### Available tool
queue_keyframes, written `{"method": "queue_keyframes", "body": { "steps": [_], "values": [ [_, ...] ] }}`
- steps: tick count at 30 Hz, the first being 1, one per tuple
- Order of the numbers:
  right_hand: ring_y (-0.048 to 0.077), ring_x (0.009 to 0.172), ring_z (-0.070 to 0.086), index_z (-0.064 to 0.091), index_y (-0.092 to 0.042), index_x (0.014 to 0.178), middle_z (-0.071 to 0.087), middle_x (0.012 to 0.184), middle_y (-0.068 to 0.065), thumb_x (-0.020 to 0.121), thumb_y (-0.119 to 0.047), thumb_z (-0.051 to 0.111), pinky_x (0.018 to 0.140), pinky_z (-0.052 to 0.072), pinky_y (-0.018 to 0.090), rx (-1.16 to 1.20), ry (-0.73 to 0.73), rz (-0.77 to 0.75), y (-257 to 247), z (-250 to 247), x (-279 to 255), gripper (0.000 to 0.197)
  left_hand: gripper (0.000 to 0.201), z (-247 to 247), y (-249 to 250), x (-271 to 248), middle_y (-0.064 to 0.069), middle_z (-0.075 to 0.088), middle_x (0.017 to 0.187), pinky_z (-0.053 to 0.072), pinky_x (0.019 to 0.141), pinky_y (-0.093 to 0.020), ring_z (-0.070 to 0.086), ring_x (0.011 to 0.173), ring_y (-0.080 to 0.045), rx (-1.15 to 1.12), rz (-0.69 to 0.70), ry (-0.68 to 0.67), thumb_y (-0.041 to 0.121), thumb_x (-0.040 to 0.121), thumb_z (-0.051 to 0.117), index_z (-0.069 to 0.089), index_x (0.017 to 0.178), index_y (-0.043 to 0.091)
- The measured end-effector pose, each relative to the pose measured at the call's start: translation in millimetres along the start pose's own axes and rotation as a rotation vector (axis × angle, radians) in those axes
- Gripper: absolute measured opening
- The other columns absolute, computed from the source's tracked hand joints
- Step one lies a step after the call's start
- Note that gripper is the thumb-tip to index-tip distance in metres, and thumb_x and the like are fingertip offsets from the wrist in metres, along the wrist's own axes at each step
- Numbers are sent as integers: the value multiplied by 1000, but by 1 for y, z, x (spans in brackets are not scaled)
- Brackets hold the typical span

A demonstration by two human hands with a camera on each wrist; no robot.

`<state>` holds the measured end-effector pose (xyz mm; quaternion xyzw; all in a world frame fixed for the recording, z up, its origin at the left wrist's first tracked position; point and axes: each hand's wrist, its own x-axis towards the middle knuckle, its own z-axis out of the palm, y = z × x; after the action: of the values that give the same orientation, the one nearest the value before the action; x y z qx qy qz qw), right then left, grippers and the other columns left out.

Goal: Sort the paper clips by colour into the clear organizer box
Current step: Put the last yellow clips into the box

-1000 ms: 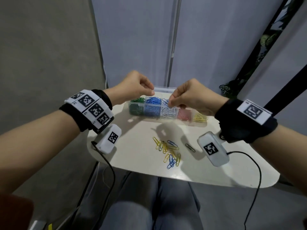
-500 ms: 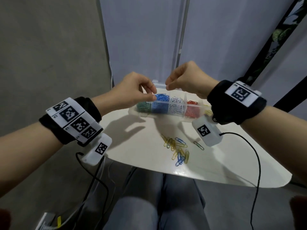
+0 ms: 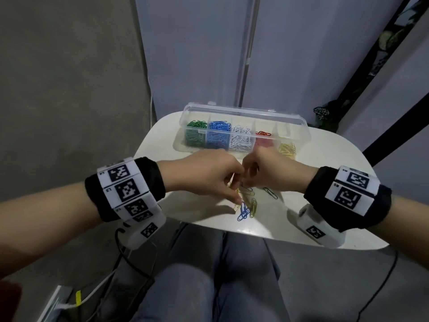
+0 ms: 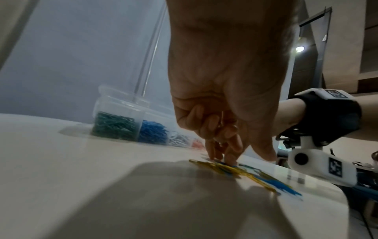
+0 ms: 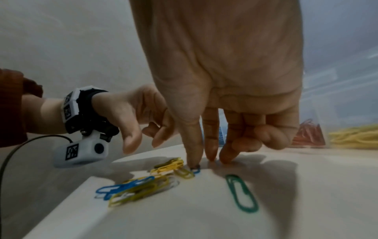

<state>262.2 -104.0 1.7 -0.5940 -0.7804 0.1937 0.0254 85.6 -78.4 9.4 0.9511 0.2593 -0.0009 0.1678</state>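
The clear organizer box (image 3: pixel 290 125) stands open at the table's far side, with green, blue, white, red and yellow clips in separate compartments. Loose yellow and blue clips (image 3: pixel 247 206) lie in a small pile near the front edge, and one green clip (image 3: pixel 270 193) lies just to their right. Both hands are down on this pile. My left hand (image 3: pixel 234 194) touches its yellow clips with downward fingertips (image 4: pixel 228 159), gripping nothing that shows. My right hand (image 5: pixel 202 161) stands on thumb and two fingertips, the thumb pressing the end of a blue clip (image 5: pixel 196 170).
The small white table (image 3: pixel 167 140) ends close in front of the pile, above my lap. A wall and a pole rise behind the box. Cables hang from both wrist cameras (image 3: pixel 321 228). Bare tabletop lies left and right of the pile.
Both hands came away from above the organizer box, back toward me and down onto the loose pile. The box, hidden behind the hands before, now shows whole.
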Motion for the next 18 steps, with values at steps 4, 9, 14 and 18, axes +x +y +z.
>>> {"method": "queue_keyframes", "body": {
  "steps": [4,9,14,18],
  "values": [
    [2,51,40,46,-27,51,44,51,-16,74,-7,71,48,27,16,-36,55,-8,-1,2,2,39,31,9,7,1,13,53,67,31,51,-24,45,59,-2,46,28,-35,49,72,74,61,89,27],
    [2,50,45,69,-12,66,52,52,-12,76,-8,70,53,34,21,40,32,17,2,1,3,10,39,16,12,3,17,53,69,32,54,-24,44,67,-3,54,49,-22,60,69,71,63,100,37],
    [2,56,50,71,-12,72,61,63,-5,75,-12,74,52,36,16,60,30,-1,5,-1,1,4,39,26,16,3,15,57,75,31,59,-28,44,71,-6,122,52,-1,60,71,69,59,97,33],
    [2,57,48,70,-12,75,59,64,-5,75,-8,74,52,35,17,33,29,18,8,0,3,5,27,20,9,5,11,63,82,35,57,-27,47,69,-8,124,38,-4,49,75,70,63,92,30]
  ]
}}
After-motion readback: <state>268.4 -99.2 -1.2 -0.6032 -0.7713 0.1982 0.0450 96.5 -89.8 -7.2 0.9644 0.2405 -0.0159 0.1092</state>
